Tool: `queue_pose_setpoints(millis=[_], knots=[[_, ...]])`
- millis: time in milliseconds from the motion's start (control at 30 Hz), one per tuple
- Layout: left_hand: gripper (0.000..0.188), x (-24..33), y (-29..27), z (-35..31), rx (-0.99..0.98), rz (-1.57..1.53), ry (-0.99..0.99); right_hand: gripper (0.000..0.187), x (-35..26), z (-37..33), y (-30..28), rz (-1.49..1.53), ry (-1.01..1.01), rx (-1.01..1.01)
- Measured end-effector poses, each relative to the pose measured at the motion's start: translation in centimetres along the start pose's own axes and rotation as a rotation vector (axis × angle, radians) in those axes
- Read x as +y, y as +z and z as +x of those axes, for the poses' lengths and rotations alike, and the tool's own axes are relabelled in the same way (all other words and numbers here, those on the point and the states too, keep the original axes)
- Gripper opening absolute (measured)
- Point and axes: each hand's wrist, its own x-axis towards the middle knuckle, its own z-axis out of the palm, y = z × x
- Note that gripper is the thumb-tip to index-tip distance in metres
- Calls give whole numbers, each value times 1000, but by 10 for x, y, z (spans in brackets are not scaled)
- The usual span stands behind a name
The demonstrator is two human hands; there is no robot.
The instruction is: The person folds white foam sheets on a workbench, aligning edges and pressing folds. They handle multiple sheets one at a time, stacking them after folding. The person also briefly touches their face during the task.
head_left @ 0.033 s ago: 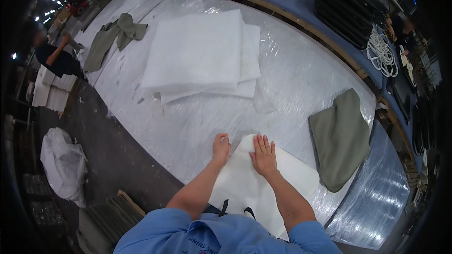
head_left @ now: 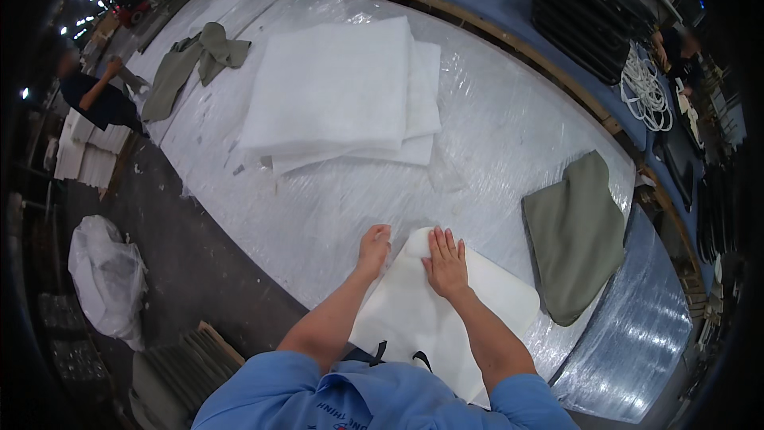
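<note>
1. Near 10 o'clock from the middle of the view, a co-worker (head_left: 102,99) is standing beyond the table (head_left: 493,159), one arm raised.
2. Around 8 o'clock, a plastic-wrapped bundle (head_left: 106,279) is sitting off the table.
3. At 10 o'clock, a crumpled grey-green cloth (head_left: 171,84) is lying on the table, well apart from both hands.
4. At 11 o'clock, a stack of white sheets (head_left: 330,84) is lying in uneven layers, neither hand touching it.
5. At 6 o'clock, the left hand (head_left: 374,251) is resting beside the panel's upper left edge, its fingers curling inward — whether they are pinching anything, I cannot tell.
6. At 5 o'clock, the cream panel (head_left: 422,302) is lying spread out before the person, one corner pointing toward 12. A whiter patch (head_left: 417,244) is showing there; flap or separate layer, I cannot tell. Spreading is looking done; the corner is seemingly receiving attention, and whether it is finished is not showing.
7. Also near 5 o'clock, the right hand (head_left: 446,263) is pressing palm-down on that corner — fingers straight, close together, gripping nothing.
8. Between 3 and 4 o'clock, a larger grey-green piece (head_left: 577,243) is lying near the panel's right side, not laid over it.
</note>
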Motion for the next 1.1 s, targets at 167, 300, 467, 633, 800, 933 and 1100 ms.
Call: queue_pose_setpoints(millis=[167, 300, 467, 633, 800, 933, 1100], knots=[[36, 5, 1, 9, -169, 191, 73, 74, -22, -5, -11, 128, 99, 52], [36, 16, 10, 15, -241, 169, 64, 73, -51, 6, -1, 259, 242, 213], [28, 24, 16, 27, -312, 288, -28, 69, -61, 34, 33, 287, 407, 286], [21, 7, 21, 34, -261, 413, 203, 67, -58, 40, 51, 154, 414, 316], [11, -15, 17, 53, -30, 694, 699, 66, -59, 42, 53, 113, 409, 281], [8, 6, -7, 78, 207, 171, 54, 65, -60, 42, 50, 117, 402, 250], [12, 44, -25, 67, -4, 189, 105, 66, -57, 42, 52, 125, 418, 266]])
